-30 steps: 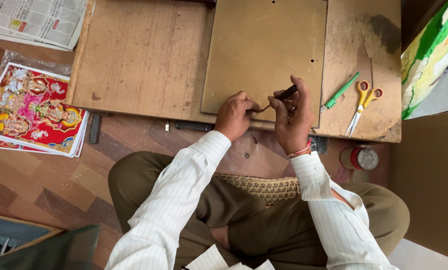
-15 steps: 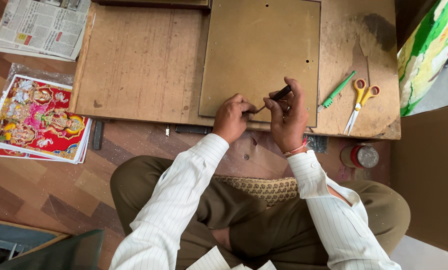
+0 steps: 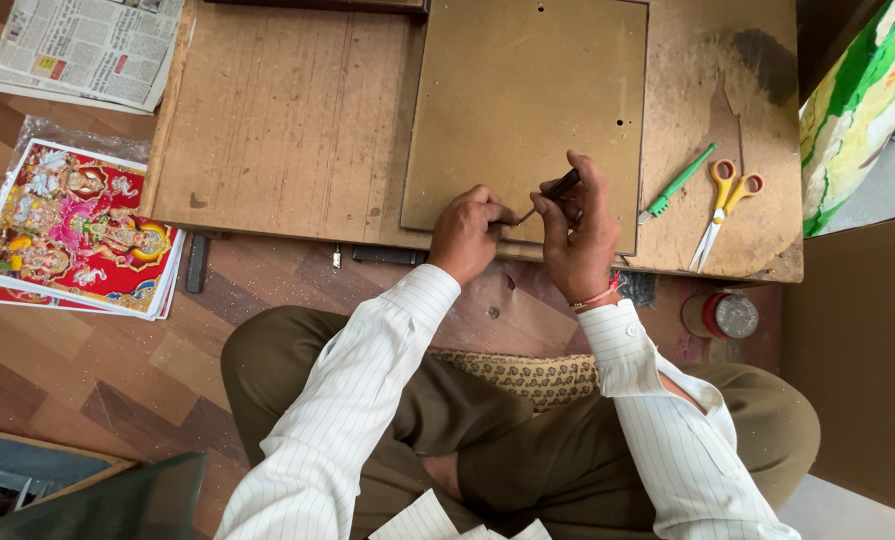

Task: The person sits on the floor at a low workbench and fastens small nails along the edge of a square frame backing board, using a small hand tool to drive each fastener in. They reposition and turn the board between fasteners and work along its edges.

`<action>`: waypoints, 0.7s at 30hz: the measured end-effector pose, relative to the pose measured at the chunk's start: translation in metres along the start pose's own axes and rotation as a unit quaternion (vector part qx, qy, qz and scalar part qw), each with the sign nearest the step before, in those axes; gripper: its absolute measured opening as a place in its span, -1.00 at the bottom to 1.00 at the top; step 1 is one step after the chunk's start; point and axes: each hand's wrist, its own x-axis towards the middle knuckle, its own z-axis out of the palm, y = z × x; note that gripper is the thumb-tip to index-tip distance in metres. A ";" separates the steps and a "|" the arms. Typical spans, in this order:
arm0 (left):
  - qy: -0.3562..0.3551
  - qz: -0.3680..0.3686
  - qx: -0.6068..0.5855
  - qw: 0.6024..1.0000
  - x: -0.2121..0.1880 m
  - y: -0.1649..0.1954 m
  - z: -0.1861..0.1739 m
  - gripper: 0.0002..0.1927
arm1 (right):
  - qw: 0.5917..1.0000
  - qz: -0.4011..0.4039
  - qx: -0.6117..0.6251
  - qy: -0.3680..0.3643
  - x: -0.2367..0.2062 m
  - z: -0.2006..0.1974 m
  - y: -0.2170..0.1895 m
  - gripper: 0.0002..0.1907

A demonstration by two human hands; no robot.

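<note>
dark tool [image 3: 561, 186] tip hidden behind fingers [image 3: 502, 212]; newspaper [image 3: 87, 50] cut off at top edge.

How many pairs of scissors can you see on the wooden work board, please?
1. The yellow-and-orange-handled scissors lie near the work board's right edge, beside a green pen-like tool, right of the right hand. Others may lie out of view.
</note>
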 end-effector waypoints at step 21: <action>-0.012 -0.018 0.031 0.999 0.004 0.001 0.000 -0.78 | 0.999 -0.019 -0.046 -0.007 0.001 0.003 -0.015 -0.47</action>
